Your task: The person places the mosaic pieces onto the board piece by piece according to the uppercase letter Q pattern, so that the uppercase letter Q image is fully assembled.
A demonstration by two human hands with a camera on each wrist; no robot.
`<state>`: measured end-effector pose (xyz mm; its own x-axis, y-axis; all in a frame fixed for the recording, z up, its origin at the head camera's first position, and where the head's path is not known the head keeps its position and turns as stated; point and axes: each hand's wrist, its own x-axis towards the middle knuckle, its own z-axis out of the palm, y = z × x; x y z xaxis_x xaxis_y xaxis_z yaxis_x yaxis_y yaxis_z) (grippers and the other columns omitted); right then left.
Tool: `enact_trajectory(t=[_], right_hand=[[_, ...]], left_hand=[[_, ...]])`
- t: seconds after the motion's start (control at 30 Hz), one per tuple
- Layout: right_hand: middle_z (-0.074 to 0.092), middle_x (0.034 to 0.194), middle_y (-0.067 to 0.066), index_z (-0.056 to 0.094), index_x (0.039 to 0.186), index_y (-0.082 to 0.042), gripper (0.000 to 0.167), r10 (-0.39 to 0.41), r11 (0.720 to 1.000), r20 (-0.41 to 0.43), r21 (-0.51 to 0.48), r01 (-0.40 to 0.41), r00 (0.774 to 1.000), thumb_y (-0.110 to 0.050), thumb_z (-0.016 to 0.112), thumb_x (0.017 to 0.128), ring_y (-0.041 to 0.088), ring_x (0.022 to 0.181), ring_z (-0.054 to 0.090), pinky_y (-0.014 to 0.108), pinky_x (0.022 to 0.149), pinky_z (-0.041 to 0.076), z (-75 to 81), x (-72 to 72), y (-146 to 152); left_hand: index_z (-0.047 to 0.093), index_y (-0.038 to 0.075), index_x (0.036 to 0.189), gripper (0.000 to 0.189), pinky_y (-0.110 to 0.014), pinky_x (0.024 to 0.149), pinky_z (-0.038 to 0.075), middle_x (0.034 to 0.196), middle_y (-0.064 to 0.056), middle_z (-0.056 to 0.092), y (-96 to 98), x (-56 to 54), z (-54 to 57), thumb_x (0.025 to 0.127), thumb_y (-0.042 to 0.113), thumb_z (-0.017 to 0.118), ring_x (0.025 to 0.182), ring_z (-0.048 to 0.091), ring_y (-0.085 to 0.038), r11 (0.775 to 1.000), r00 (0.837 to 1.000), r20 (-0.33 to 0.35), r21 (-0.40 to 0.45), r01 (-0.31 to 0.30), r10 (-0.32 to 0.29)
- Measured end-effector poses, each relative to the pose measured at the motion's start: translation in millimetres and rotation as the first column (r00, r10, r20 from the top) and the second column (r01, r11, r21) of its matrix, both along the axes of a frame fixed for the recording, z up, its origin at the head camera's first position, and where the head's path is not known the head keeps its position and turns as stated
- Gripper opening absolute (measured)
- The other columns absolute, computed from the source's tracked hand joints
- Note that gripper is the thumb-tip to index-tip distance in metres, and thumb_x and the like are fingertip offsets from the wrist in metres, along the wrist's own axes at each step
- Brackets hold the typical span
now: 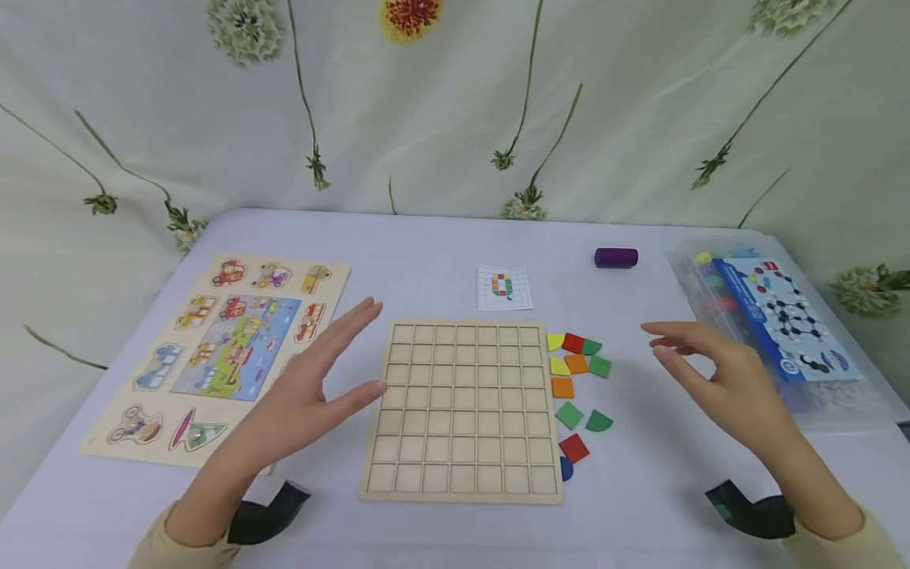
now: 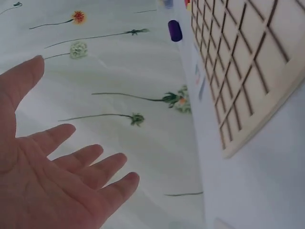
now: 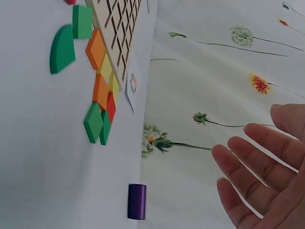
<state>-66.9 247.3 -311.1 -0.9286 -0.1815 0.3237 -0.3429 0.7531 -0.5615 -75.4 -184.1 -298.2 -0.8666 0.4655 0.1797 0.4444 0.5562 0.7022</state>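
Observation:
A wooden grid board (image 1: 465,491) lies flat on the white table, its square cells bare. Left of it my left hand (image 1: 302,407) hovers with fingers extended and thumb apart; its palm (image 2: 52,191) shows bare in the left wrist view. On the other side my right hand (image 1: 725,387) is held above the table, fingers loosely bent, holding nothing. Along the board's right edge lie several flat coloured pieces, among them an orange square (image 1: 562,388), a red square (image 1: 574,448), a green quarter-round (image 1: 599,421) and a partly hidden blue piece (image 1: 566,469).
A small pattern card (image 1: 490,299) lies behind the board, with a purple cylinder (image 1: 615,258) to its right. At the left is a wooden picture puzzle (image 1: 159,379). A clear plastic box (image 1: 832,407) with a blue-and-white booklet (image 1: 796,316) stands at the right.

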Motion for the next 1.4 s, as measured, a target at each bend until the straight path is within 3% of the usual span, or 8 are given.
enact_trajectory(t=[0.1,0.27,0.47,0.57,0.7,0.97,1.13,1.4], right_hand=[[0.066,0.105,0.006,0.065,0.118,-0.013,0.025,0.024,0.994,0.080,-0.110,-0.015,0.996,-0.013,0.057,0.094,0.005,0.090,0.057,0.019,0.067,0.046,-18.1,-1.1,3.2],[0.066,0.105,0.007,0.064,0.115,-0.008,0.023,0.074,0.978,0.209,-0.206,-0.030,0.975,-0.016,0.057,0.095,0.012,0.086,0.061,0.021,0.072,0.049,-53.4,-4.1,4.3],[0.065,0.110,0.011,0.064,0.114,0.000,0.026,0.090,0.957,0.396,-0.287,0.031,0.914,-0.014,0.062,0.091,0.016,0.092,0.058,0.023,0.072,0.049,-64.2,3.3,-13.8],[0.065,0.105,0.008,0.066,0.113,-0.001,0.027,0.095,0.962,0.424,-0.271,0.026,0.901,-0.012,0.065,0.088,0.016,0.088,0.055,0.022,0.069,0.048,-72.8,5.3,-16.0],[0.061,0.089,0.002,0.068,0.110,-0.004,0.027,0.139,0.969,0.389,-0.242,-0.044,0.911,-0.004,0.070,0.083,0.015,0.074,0.050,0.022,0.060,0.043,-80.4,7.1,-15.0],[0.051,0.079,-0.003,0.071,0.105,-0.007,0.030,0.184,0.976,0.306,-0.172,-0.136,0.934,-0.002,0.075,0.076,0.012,0.067,0.045,0.023,0.054,0.037,-82.3,5.0,-14.2],[0.052,0.080,-0.005,0.073,0.100,-0.009,0.027,0.182,0.977,0.267,-0.158,-0.144,0.946,-0.002,0.077,0.074,0.012,0.068,0.045,0.022,0.056,0.039,-81.0,1.5,-17.3],[0.054,0.082,-0.006,0.073,0.091,-0.013,0.022,0.209,0.973,0.238,-0.151,-0.176,0.948,0.000,0.077,0.074,0.011,0.070,0.046,0.022,0.057,0.040,-84.4,3.5,-17.1]], left_hand=[[0.015,0.029,0.151,0.088,-0.056,0.103,0.020,0.154,0.004,0.010,-2.5,2.4,-21.4,0.083,0.031,0.072,0.139,0.011,-0.021,0.998,0.992,0.117,-0.013,0.055,-0.053],[0.006,0.029,0.151,0.108,-0.057,0.104,0.016,0.156,-0.004,-0.004,-5.9,2.9,-50.0,0.073,0.039,0.079,0.139,-0.003,-0.028,0.973,0.944,0.276,-0.088,0.211,-0.180],[0.005,0.027,0.152,0.117,-0.059,0.104,0.008,0.155,-0.008,-0.011,-3.9,2.2,-68.5,0.065,0.044,0.082,0.137,-0.014,-0.032,0.930,0.911,0.337,-0.192,0.314,-0.238],[0.009,0.021,0.152,0.117,-0.059,0.104,0.002,0.155,-0.011,-0.010,-1.7,2.4,-71.6,0.064,0.046,0.082,0.137,-0.015,-0.034,0.909,0.909,0.322,-0.233,0.346,-0.263],[0.014,0.016,0.151,0.111,-0.058,0.105,0.000,0.154,-0.014,-0.009,-0.5,2.8,-72.4,0.067,0.047,0.079,0.136,-0.016,-0.035,0.889,0.914,0.287,-0.276,0.365,-0.286],[0.022,0.017,0.150,0.103,-0.057,0.105,0.000,0.155,-0.012,-0.007,-2.5,6.0,-74.9,0.069,0.050,0.076,0.137,-0.016,-0.033,0.897,0.925,0.265,-0.277,0.344,-0.273],[0.022,0.020,0.151,0.105,-0.057,0.105,0.000,0.155,-0.011,-0.006,-4.9,5.8,-77.4,0.067,0.051,0.077,0.137,-0.016,-0.032,0.908,0.937,0.239,-0.275,0.317,-0.255],[0.022,0.018,0.150,0.104,-0.058,0.104,-0.001,0.155,-0.012,-0.005,-5.2,7.0,-78.1,0.068,0.050,0.078,0.137,-0.016,-0.033,0.912,0.933,0.242,-0.249,0.325,-0.267]])
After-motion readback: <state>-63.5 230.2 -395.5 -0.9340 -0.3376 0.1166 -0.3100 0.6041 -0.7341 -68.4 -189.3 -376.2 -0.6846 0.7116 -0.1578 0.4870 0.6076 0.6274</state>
